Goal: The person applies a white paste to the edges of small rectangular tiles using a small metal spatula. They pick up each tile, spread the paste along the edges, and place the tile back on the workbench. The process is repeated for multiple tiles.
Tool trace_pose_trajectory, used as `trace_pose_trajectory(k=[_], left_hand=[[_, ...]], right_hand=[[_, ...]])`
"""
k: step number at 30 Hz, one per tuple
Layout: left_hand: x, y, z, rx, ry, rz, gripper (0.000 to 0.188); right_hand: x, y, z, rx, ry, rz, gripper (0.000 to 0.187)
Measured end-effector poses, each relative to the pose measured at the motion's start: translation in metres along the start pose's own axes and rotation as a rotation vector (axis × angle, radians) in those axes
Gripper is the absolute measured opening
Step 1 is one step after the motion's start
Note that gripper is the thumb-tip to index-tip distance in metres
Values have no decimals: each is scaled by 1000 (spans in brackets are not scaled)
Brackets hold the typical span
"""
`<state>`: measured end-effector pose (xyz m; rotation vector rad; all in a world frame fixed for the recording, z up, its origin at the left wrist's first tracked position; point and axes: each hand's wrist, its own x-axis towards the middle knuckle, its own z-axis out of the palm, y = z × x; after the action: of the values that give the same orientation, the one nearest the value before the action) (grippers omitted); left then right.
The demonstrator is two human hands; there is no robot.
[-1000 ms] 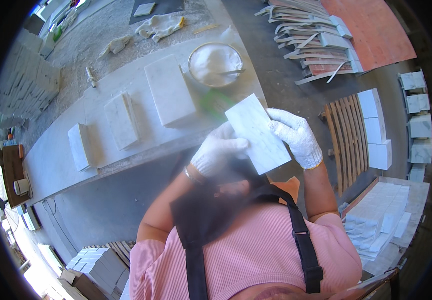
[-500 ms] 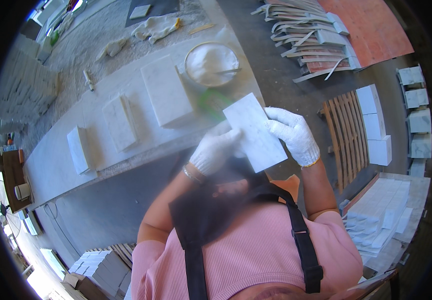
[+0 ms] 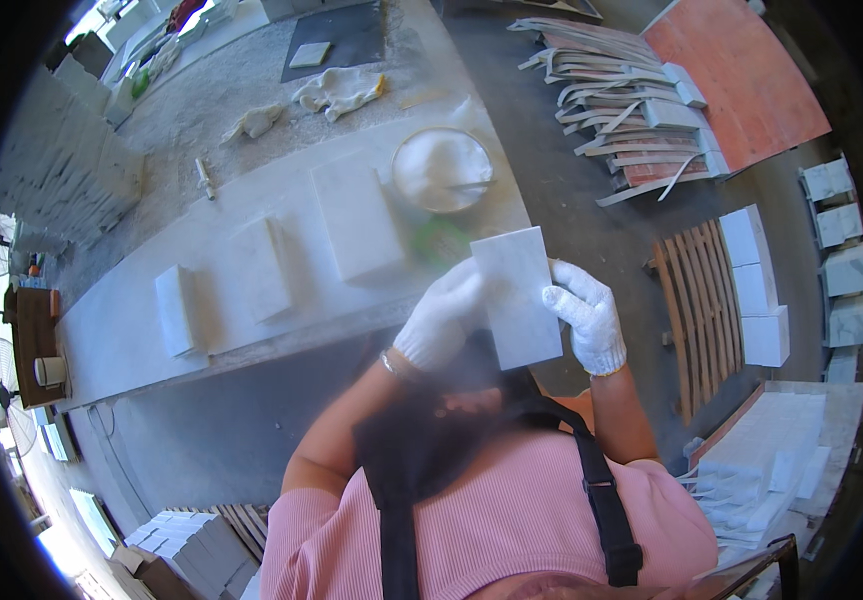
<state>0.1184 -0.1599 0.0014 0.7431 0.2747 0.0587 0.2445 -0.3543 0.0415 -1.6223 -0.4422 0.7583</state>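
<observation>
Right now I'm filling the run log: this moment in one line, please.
right hand: gripping tile | left hand: at tile edge, grip unclear | bowl: on bench

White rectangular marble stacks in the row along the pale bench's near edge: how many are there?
3: the largest stack beside the round white-filled bowl, the middle stack, and the narrowest stack at the left end. None seems hidden.

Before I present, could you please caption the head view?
Gloved right hand gripping a white marble-look tile, left hand at its left edge.
</observation>
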Motion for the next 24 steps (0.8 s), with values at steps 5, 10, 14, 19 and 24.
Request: trace_pose_trajectory(k=[5, 10, 14, 19, 24], left_hand=[[-7, 5, 3, 24, 23, 25, 47], [-3, 16, 2, -73, 90, 90, 53], [1, 35, 0, -147, 117, 198, 36], [6, 56, -5, -226, 119, 298, 33], [-6, 57, -2, -158, 266, 302, 28]], right_hand=[[7, 5, 8, -95, 97, 71, 49], [1, -1, 4, -101, -35, 52, 53], [-21, -8, -6, -69, -198, 69, 57], [-24, -8, -8, 18, -72, 189, 76], [-10, -13, 13, -255, -24, -351, 103]])
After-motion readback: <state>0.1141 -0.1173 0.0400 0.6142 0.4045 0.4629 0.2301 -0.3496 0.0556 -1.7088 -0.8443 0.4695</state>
